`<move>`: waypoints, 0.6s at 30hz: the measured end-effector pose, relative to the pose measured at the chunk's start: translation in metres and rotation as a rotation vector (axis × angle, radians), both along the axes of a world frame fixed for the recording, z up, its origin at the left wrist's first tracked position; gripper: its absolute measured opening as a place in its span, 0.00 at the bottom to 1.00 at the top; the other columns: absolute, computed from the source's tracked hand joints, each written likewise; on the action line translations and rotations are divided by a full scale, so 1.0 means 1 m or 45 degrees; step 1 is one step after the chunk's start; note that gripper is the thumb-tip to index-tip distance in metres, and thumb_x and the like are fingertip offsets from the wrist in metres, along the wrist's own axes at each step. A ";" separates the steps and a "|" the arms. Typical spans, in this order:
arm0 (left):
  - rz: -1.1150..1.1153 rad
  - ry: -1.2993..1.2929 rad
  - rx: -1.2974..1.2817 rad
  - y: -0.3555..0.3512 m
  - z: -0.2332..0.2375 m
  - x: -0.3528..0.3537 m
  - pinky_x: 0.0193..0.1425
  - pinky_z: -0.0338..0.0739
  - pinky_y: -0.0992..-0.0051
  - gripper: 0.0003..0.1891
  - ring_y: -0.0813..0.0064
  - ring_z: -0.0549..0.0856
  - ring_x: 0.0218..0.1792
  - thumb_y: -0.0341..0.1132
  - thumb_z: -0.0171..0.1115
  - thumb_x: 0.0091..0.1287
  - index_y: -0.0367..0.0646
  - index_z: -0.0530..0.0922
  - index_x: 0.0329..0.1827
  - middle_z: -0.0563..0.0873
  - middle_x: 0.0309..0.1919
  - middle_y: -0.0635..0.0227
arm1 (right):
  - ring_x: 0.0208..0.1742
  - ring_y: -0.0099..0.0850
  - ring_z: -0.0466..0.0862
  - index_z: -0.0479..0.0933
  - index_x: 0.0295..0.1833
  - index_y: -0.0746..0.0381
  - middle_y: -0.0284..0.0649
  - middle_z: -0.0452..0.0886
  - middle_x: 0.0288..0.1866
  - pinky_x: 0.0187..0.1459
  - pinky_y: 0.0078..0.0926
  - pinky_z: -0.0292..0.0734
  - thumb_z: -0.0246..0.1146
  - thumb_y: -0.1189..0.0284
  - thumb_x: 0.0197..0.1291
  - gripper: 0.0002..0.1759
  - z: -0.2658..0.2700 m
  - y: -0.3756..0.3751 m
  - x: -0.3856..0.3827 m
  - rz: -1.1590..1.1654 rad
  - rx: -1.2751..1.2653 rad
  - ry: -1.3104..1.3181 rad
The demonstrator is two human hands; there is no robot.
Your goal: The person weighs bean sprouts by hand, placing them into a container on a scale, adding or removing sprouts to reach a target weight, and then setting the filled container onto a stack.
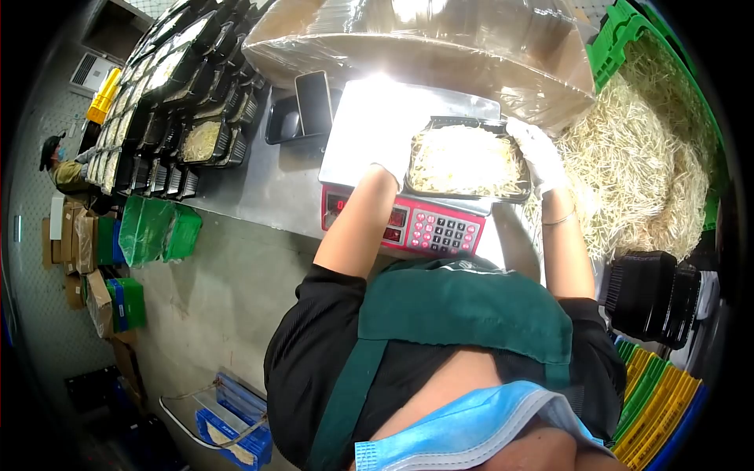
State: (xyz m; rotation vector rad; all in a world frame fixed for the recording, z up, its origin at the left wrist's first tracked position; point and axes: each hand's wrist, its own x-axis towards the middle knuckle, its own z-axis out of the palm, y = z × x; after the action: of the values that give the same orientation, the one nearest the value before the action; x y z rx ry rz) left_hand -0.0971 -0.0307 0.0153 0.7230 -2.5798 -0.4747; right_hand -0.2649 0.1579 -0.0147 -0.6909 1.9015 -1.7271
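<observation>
A black plastic tray of bean sprouts (468,160) is tilted slightly over the right part of a red weighing scale (328,206) with a bright metal plate. My right hand (534,153), in a white glove, grips the tray's right edge. On the other side, my left hand (393,174) is at the tray's left edge. Glare from the scale plate washes out most of its gloved shape, but it seems closed on the rim. A large heap of loose bean sprouts (636,149) lies in a green crate (616,39) to the right.
Filled black trays (206,141) are stacked high at the left. A phone (314,102) leans in an empty black tray (284,122) beside the scale. Plastic-wrapped cardboard (424,55) stands behind. Nested black trays (648,294) sit at lower right. A person (71,169) is at far left.
</observation>
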 end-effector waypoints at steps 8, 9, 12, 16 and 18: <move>-0.023 -0.027 0.021 -0.001 -0.001 -0.003 0.54 0.76 0.73 0.18 0.73 0.81 0.50 0.32 0.58 0.65 0.32 0.73 0.55 0.83 0.46 0.57 | 0.38 0.26 0.79 0.80 0.42 0.70 0.41 0.83 0.35 0.43 0.24 0.73 0.60 0.67 0.59 0.16 -0.006 -0.005 -0.002 -0.058 0.155 0.131; -0.023 -0.028 0.030 0.000 -0.002 -0.002 0.54 0.76 0.73 0.18 0.73 0.81 0.50 0.32 0.59 0.64 0.32 0.73 0.56 0.83 0.46 0.57 | 0.38 0.26 0.79 0.80 0.42 0.70 0.43 0.82 0.34 0.43 0.24 0.73 0.60 0.66 0.59 0.16 -0.005 -0.004 -0.002 -0.062 0.249 0.250; -0.033 0.003 0.084 -0.002 -0.002 0.005 0.54 0.76 0.73 0.19 0.73 0.80 0.50 0.32 0.59 0.64 0.32 0.73 0.56 0.83 0.46 0.57 | 0.38 0.27 0.79 0.80 0.42 0.70 0.44 0.82 0.34 0.43 0.25 0.73 0.60 0.65 0.59 0.18 0.003 -0.002 0.003 -0.043 0.211 0.273; -0.078 0.209 0.712 -0.020 -0.002 0.029 0.54 0.76 0.73 0.19 0.73 0.80 0.51 0.32 0.59 0.64 0.32 0.72 0.56 0.83 0.46 0.57 | 0.38 0.25 0.80 0.81 0.38 0.70 0.43 0.84 0.34 0.42 0.23 0.74 0.60 0.59 0.61 0.21 0.002 0.025 -0.001 -0.102 0.122 0.364; -0.195 0.396 1.443 -0.021 -0.003 0.058 0.54 0.76 0.73 0.19 0.73 0.80 0.51 0.32 0.59 0.64 0.32 0.72 0.57 0.83 0.46 0.57 | 0.35 0.23 0.82 0.80 0.35 0.69 0.43 0.84 0.30 0.37 0.18 0.74 0.61 0.57 0.60 0.22 0.022 0.051 0.008 0.036 0.399 0.307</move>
State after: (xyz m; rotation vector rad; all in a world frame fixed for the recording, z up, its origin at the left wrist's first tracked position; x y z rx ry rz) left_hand -0.0392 -0.0520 0.0119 0.6721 -1.9057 -1.9735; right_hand -0.2566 0.2088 0.0074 -0.8266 2.2483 -1.3326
